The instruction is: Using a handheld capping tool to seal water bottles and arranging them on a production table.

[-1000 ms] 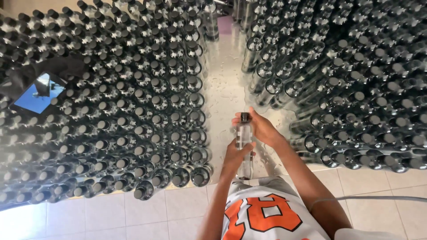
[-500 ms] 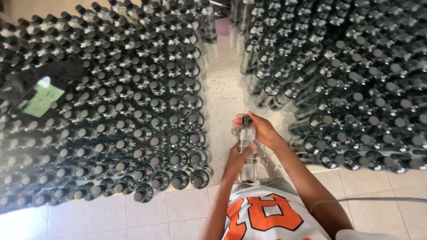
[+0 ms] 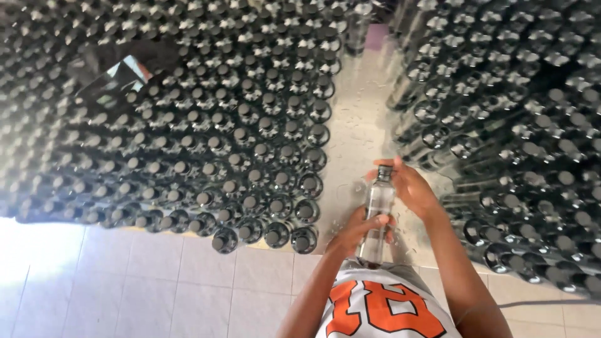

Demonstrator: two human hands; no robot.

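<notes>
I hold a clear plastic bottle (image 3: 378,206) upright in front of my chest, above the tiled floor. My left hand (image 3: 362,230) wraps around its lower body. My right hand (image 3: 407,186) grips the bottle's neck and dark cap at the top. The bottle looks filled with clear liquid. To the left stands a big block of capped bottles (image 3: 206,138) in tight rows, and the nearest of them are a short way from my left hand.
A second mass of bottles (image 3: 513,144) fills the right side. A narrow wet strip of floor (image 3: 354,119) runs between the two blocks. A phone with a lit screen (image 3: 119,78) lies on the left bottles. Pale floor tiles (image 3: 156,288) lie near me.
The view has shifted slightly; the bottle stays in both hands, with my right hand working at the cap. The phone's screen shows a different picture.
</notes>
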